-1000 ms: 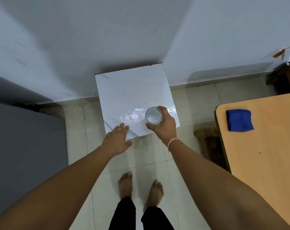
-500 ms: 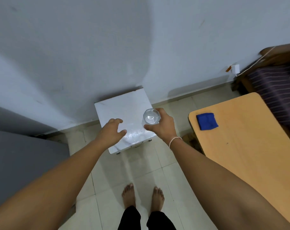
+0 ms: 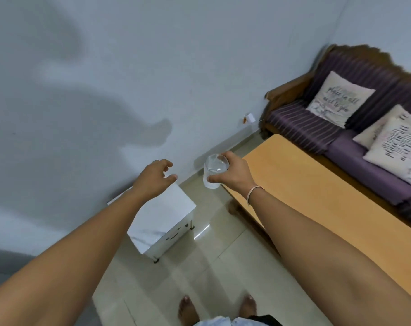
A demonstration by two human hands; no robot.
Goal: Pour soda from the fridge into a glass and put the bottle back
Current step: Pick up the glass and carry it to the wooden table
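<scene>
The right hand (image 3: pixel 232 172) grips the glass (image 3: pixel 214 171) from the side, fingers and thumb wrapped round its wall, and carries it upright in the air above the floor, between the small white marble-topped stand (image 3: pixel 166 220) and the near corner of the wooden table (image 3: pixel 317 191). Holding it by the wall and level makes sense: the mouth faces up and stays clear for a pour. Whether anything is in it is hard to say; it looks clear, with only pale glints inside.

The left hand (image 3: pixel 156 176) hangs over the far end of the white stand, holding nothing, fingers loosely curled with the thumb apart. That reads as a free hand kept ready, probably for balance or for whatever has to be opened or lifted next.

No soda bottle in sight, and no fridge that can be named for sure; a grey mass sits at the lower left edge, too little of it showing to tell. So the pouring looks not yet done, and the glass seems headed for a place to stand, likely the table just beside it. Beyond the table, a purple striped sofa (image 3: pixel 340 128) with printed cushions (image 3: pixel 339 100) stands against the wall. Bare feet (image 3: pixel 188 310) are planted on the tiled floor (image 3: pixel 199 267).
</scene>
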